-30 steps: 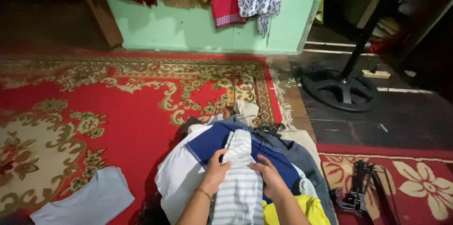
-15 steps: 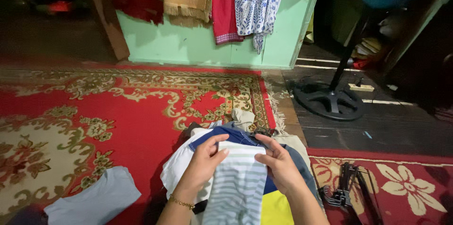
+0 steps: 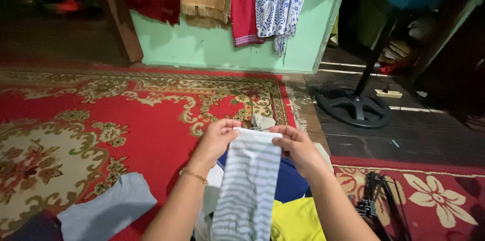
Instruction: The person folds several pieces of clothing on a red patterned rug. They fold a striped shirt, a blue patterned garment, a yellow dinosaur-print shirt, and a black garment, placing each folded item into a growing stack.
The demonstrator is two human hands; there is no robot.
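We have both hands on a soft white-and-grey striped knit garment [image 3: 250, 180], held up at centre frame, over the clothes pile at 6 o'clock. Left hand [image 3: 217, 140] is pinched closed on the top left corner, right hand [image 3: 295, 146] pinched closed on the top right corner; the top hem is stretched taut between them. The cloth reads as light and limp: no stiffness, it hangs straight down from the hem and creases along its length. Our judgement: not slippery, not fragile, and the hem corners are the right place to hold since anywhere lower just bunches. It is narrow, with horizontal grey stripes on white and a plain white band at the top edge. Under it lie a dark blue cloth [image 3: 290, 183] and a yellow cloth [image 3: 298, 221]. A folded pale blue garment [image 3: 106, 213] sits at 8 o'clock on the red patterned carpet [image 3: 101, 119]. A black round fan base [image 3: 353, 107] stands at 2 o'clock, and a bundle of black hangers [image 3: 376, 205] lies at 4 o'clock.
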